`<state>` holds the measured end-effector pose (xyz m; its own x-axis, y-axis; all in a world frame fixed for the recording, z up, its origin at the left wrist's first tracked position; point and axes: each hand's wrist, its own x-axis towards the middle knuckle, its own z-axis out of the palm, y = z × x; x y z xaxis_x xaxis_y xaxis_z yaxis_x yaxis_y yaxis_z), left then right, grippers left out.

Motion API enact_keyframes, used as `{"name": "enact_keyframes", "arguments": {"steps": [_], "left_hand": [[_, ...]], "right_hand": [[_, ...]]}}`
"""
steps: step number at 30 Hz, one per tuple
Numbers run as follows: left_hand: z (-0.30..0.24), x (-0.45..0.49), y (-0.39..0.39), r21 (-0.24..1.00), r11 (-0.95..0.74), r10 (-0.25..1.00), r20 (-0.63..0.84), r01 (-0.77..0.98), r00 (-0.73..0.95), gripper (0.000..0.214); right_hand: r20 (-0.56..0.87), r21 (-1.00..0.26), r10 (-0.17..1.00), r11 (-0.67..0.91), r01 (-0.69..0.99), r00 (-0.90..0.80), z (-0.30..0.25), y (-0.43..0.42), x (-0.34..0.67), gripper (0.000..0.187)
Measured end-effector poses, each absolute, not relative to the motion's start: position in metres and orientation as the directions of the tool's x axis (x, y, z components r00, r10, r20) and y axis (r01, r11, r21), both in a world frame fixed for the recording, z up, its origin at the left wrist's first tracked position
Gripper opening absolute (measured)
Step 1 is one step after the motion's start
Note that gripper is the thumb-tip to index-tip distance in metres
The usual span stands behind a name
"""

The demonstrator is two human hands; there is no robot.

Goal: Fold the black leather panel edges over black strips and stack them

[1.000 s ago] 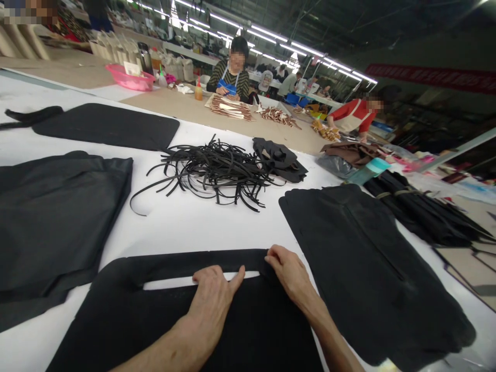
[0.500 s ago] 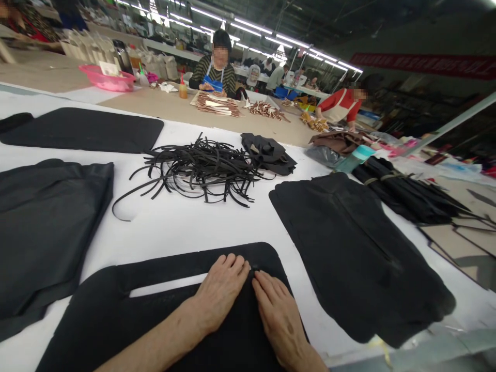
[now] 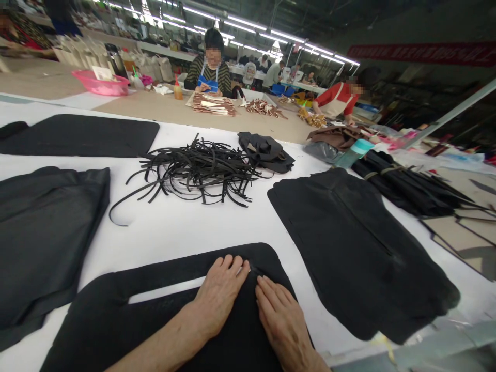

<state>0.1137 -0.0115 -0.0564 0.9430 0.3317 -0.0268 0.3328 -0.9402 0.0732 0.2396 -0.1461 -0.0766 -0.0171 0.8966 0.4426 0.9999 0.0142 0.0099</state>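
A black leather-like panel (image 3: 163, 320) with rounded corners and a long narrow slot lies in front of me. White shows through the slot. My left hand (image 3: 222, 289) rests across the slot's right end, its fingers laid on the panel and slightly bent. Beside it, my right hand (image 3: 281, 312) lies flat on the panel with fingers stretched out and side by side. A small gap separates the two hands, and the leather there looks puckered. What is under my left palm is hidden.
A heap of thin black strips (image 3: 201, 168) lies beyond the panel, beside folded black scraps (image 3: 265, 151). Black panels are stacked at the right (image 3: 360, 248) and left (image 3: 46, 237). A turquoise-lidded bottle (image 3: 356, 152) stands back right. Two people work across the table.
My right hand has slid slightly right and down, widening the gap to my left hand. My left hand stays almost in place. The view has shifted a little.
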Motion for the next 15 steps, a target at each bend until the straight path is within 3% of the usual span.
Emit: {"name": "enact_keyframes", "arguments": {"steps": [9,15], "left_hand": [[-0.05,0.118,-0.006,0.182,-0.931,0.314,-0.049,0.317,0.948,0.074],[-0.041,0.108,-0.001,0.251,-0.927,0.295,0.024,0.28,0.955,0.082]], "right_hand": [[0.458,0.055,0.884,0.073,0.996,-0.091,-0.077,-0.146,0.244,0.032],[0.443,0.192,0.842,0.247,0.95,-0.308,-0.078,-0.144,0.263,0.029]]}}
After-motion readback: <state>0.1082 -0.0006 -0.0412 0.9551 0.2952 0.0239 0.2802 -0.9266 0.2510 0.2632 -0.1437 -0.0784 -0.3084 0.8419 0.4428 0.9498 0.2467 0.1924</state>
